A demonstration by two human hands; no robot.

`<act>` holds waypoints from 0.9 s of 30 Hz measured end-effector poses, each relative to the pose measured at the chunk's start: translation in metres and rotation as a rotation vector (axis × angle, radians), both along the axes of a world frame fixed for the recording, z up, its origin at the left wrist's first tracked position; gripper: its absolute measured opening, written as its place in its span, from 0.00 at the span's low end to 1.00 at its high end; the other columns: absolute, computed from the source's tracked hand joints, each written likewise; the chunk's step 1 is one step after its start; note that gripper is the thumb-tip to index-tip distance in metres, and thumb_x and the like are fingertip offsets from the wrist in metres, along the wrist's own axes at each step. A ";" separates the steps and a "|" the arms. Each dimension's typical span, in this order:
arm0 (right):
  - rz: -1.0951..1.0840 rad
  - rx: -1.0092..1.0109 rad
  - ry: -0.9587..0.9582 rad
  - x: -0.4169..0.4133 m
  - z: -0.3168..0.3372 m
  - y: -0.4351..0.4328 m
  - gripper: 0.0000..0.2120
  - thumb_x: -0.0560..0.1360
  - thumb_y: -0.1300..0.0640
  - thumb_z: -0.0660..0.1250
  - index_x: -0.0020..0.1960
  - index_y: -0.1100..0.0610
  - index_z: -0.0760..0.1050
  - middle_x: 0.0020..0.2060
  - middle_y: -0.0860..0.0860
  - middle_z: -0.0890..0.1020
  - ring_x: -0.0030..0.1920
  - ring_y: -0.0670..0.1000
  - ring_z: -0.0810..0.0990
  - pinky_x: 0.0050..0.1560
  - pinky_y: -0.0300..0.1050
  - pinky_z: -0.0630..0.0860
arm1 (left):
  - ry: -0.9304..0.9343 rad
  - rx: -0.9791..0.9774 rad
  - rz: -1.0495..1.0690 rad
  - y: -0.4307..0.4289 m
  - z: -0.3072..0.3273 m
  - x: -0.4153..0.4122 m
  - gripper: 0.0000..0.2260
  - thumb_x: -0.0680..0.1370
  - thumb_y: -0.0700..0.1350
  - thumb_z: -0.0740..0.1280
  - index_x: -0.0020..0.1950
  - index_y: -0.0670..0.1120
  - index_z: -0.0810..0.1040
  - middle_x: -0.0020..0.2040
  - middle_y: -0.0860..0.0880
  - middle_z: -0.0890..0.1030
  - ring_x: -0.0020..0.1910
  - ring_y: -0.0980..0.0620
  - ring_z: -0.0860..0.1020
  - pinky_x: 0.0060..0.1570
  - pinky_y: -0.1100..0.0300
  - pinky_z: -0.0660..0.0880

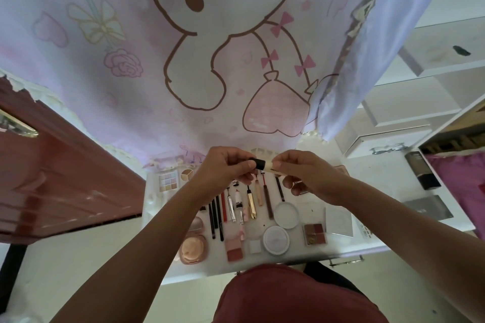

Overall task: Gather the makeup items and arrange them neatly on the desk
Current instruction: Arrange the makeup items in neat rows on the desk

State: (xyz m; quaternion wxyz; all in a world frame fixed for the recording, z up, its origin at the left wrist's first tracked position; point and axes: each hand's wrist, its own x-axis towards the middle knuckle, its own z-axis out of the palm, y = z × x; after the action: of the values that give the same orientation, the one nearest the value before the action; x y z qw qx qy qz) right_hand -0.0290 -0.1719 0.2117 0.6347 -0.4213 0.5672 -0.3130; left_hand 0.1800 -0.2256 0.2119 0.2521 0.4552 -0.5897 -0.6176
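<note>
Both hands hold one small cream tube with a black cap [265,166] above the far part of the white desk [388,186]. My left hand [225,168] pinches the black cap end; my right hand [307,173] grips the cream body. Below them lie rows of makeup: several pencils and slim tubes [236,207], an eyeshadow palette [168,181], a pink round compact [193,248], a blush pan [234,249], two white round jars [276,240], and a brown palette [314,233].
A pink cartoon curtain [210,47] hangs behind the desk. A dark red door [65,178] stands at the left. A square mirror [339,221] and a dark bottle [421,170] sit at the right, beside white shelves [420,102].
</note>
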 end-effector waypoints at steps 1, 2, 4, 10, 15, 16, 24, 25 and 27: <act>0.005 0.025 -0.008 0.002 0.001 -0.001 0.11 0.80 0.53 0.64 0.50 0.61 0.76 0.35 0.50 0.77 0.31 0.48 0.72 0.31 0.41 0.70 | -0.003 -0.002 -0.003 0.000 0.001 0.001 0.08 0.76 0.33 0.68 0.55 0.37 0.81 0.42 0.39 0.84 0.37 0.46 0.83 0.41 0.59 0.81; 0.013 0.049 -0.010 0.003 0.002 -0.001 0.15 0.81 0.50 0.62 0.50 0.62 0.76 0.33 0.51 0.76 0.30 0.48 0.71 0.30 0.41 0.69 | -0.006 -0.003 -0.006 0.000 0.001 0.001 0.08 0.76 0.33 0.68 0.55 0.38 0.81 0.42 0.40 0.84 0.37 0.47 0.83 0.40 0.60 0.81; 0.034 0.076 -0.004 0.007 0.006 -0.003 0.19 0.82 0.49 0.59 0.48 0.64 0.77 0.29 0.50 0.74 0.27 0.47 0.68 0.27 0.38 0.67 | -0.008 -0.007 -0.006 -0.001 0.003 0.002 0.09 0.76 0.33 0.68 0.55 0.38 0.81 0.42 0.40 0.85 0.38 0.47 0.83 0.40 0.60 0.80; 0.056 0.016 0.007 0.011 0.009 -0.010 0.05 0.78 0.58 0.68 0.49 0.60 0.77 0.35 0.51 0.79 0.31 0.47 0.73 0.30 0.39 0.71 | -0.027 -0.013 0.005 -0.003 0.007 0.010 0.09 0.76 0.33 0.68 0.56 0.37 0.81 0.44 0.39 0.84 0.38 0.47 0.83 0.40 0.61 0.80; 0.041 0.132 -0.017 0.017 0.006 -0.008 0.18 0.83 0.50 0.59 0.52 0.64 0.78 0.29 0.50 0.75 0.25 0.46 0.68 0.24 0.36 0.66 | -0.031 -0.002 0.006 -0.002 0.003 0.012 0.09 0.76 0.34 0.68 0.56 0.38 0.81 0.44 0.38 0.84 0.39 0.46 0.83 0.41 0.59 0.81; 0.046 0.136 -0.023 0.017 0.005 -0.007 0.18 0.83 0.50 0.59 0.53 0.65 0.78 0.30 0.51 0.74 0.26 0.46 0.68 0.25 0.36 0.66 | -0.031 0.002 0.005 -0.001 0.002 0.013 0.09 0.76 0.34 0.68 0.56 0.38 0.81 0.45 0.38 0.84 0.39 0.45 0.83 0.42 0.58 0.81; 0.045 0.099 -0.017 0.015 0.001 -0.007 0.09 0.79 0.54 0.66 0.50 0.61 0.76 0.35 0.52 0.76 0.31 0.48 0.72 0.30 0.40 0.70 | -0.030 0.011 0.029 0.001 -0.001 0.014 0.09 0.75 0.33 0.68 0.55 0.38 0.81 0.44 0.37 0.84 0.39 0.44 0.83 0.43 0.57 0.82; 0.040 0.124 -0.038 0.015 0.001 -0.006 0.11 0.80 0.52 0.64 0.50 0.61 0.76 0.33 0.52 0.75 0.30 0.48 0.71 0.30 0.40 0.69 | -0.026 0.012 0.028 0.002 0.000 0.014 0.08 0.76 0.33 0.68 0.54 0.39 0.81 0.44 0.37 0.84 0.39 0.45 0.83 0.42 0.58 0.82; 0.032 0.152 -0.064 0.015 0.001 -0.005 0.13 0.81 0.51 0.62 0.49 0.61 0.76 0.32 0.52 0.73 0.29 0.48 0.69 0.30 0.40 0.67 | -0.023 0.015 0.020 0.002 0.000 0.014 0.08 0.76 0.33 0.68 0.54 0.40 0.81 0.44 0.38 0.84 0.38 0.46 0.83 0.42 0.58 0.81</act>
State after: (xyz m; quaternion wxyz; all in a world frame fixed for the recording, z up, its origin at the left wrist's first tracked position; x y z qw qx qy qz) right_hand -0.0140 -0.1765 0.2125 0.6875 -0.3708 0.5620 -0.2721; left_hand 0.1942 -0.2235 0.2123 0.2483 0.4700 -0.5832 -0.6143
